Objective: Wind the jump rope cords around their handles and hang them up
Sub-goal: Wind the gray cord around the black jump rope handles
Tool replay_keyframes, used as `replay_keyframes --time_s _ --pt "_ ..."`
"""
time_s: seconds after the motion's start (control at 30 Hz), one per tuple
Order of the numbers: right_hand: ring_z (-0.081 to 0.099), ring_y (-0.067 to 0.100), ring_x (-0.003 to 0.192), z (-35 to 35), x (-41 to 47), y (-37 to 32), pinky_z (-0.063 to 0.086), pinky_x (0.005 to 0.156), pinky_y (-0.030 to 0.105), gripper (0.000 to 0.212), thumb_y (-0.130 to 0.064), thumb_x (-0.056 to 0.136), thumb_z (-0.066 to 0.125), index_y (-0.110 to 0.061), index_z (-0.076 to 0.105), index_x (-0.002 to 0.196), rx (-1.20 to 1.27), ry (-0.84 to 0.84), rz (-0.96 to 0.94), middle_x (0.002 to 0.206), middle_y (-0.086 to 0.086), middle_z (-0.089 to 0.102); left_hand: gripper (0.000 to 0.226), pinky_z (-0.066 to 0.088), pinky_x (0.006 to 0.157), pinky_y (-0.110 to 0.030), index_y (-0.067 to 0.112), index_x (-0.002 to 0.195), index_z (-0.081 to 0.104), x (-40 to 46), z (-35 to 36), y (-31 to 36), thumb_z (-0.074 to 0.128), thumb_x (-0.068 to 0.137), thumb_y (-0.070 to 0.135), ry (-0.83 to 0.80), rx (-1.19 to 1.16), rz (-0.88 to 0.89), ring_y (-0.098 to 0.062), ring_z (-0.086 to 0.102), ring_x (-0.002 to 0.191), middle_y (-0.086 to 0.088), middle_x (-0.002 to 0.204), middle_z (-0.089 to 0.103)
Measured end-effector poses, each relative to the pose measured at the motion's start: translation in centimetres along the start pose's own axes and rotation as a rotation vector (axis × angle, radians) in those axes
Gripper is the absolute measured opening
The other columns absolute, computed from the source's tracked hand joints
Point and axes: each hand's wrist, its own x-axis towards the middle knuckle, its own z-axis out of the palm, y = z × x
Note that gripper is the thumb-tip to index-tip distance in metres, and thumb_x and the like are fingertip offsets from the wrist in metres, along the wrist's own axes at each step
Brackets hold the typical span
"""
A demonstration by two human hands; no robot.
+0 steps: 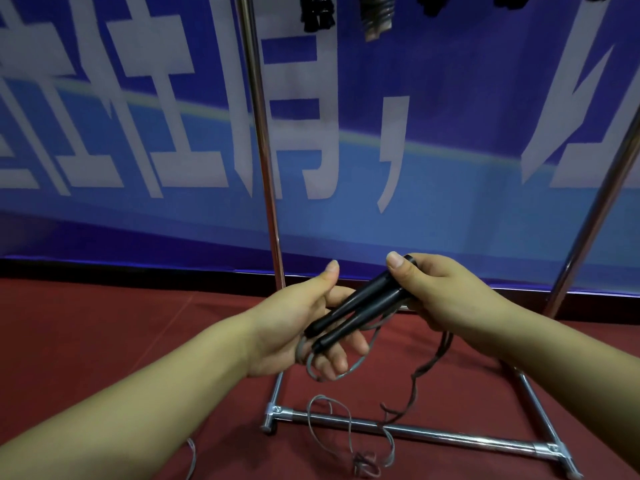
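I have the two handles (353,306) side by side in front of me, low over the red cloth (104,323) and just ahead of the rack (398,431). My right hand (446,292) grips their upper ends, thumb pressed on top and fingers curled underneath; my left hand (304,327) lies open beneath the lower ends, fingers nearly straight, cradling them with the thumb lifted clear. The handles are slim black tapered sticks, matte, looking rigid and light, so I judge a firm pinch near one end is enough to keep the pair parallel. The cord (415,375) is the awkward part: thin, grey, limp, already kinked and twisted where it drops from the handles and piles on the cloth across the rack's chrome base bar. I expect it to spring and tangle, so winding calls for steady tension, one hand clamping both handles mid-length, the other feeding cord close to where it leaves them. No turns sit on the handles yet. The rack's tubes are smooth polished metal; dark bundles (346,12) hang at the top, against a blue banner (138,133).
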Motion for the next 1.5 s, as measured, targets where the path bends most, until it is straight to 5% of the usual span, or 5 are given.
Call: replay_keyframes --time_s 0.23,0.57,0.8,1.23,1.5 --pt "0.038 0.000 0.036 -0.3 0.5 0.9 0.029 0.038 0.010 0.058 -0.063 0.091 0.044 -0.011 0.068 0.088 -0.137 0.051 0.009 0.044 -0.018 0.043 0.028 0.034 0.041 -0.018 0.019 0.123 0.061 0.3 0.4 -0.6 0.047 0.104 0.035 0.087 0.152 0.080 -0.009 0.043 0.043 -0.003 0.076 0.061" --pt "0.036 0.014 0.051 -0.8 0.1 2.2 0.030 0.046 0.025 0.058 -0.069 0.088 0.047 -0.013 0.062 0.085 -0.188 -0.216 0.208 0.062 -0.002 0.047 0.028 0.040 0.046 -0.023 0.032 0.076 0.064 0.3 -2.0 -1.9 0.056 0.102 0.027 0.202 0.645 0.146 -0.010 0.047 0.045 0.000 0.068 0.061" --pt "0.047 0.012 0.060 -3.2 -0.6 2.8 0.043 0.060 0.025 0.035 -0.052 0.078 0.074 -0.019 0.064 0.068 -0.343 -0.372 0.282 0.062 -0.003 0.053 0.024 0.040 0.039 -0.022 0.013 0.082 0.059 -0.1 -3.5 -2.9 0.056 0.102 0.026 0.369 0.552 0.159 -0.009 0.045 0.041 0.003 0.060 0.056" --pt "0.046 0.015 0.058 -2.7 0.7 2.7 0.052 0.054 0.027 0.035 -0.045 0.085 0.073 -0.011 0.072 0.076 -0.310 -0.079 0.129 0.063 0.001 0.048 0.026 0.039 0.046 -0.015 0.008 0.086 0.065 -0.3 -5.1 -3.8 0.058 0.101 0.028 0.421 0.677 -0.009 -0.006 0.049 0.046 0.006 0.058 0.059" --pt "0.043 0.002 0.046 -3.0 1.1 2.5 0.038 0.052 0.019 0.032 -0.049 0.087 0.069 -0.020 0.070 0.072 -0.476 0.138 0.021 0.050 -0.014 0.052 0.030 0.038 0.045 -0.016 0.013 0.077 0.057 -1.0 -2.5 -2.2 0.057 0.102 0.030 0.179 0.704 -0.029 -0.003 0.046 0.047 0.008 0.057 0.056"
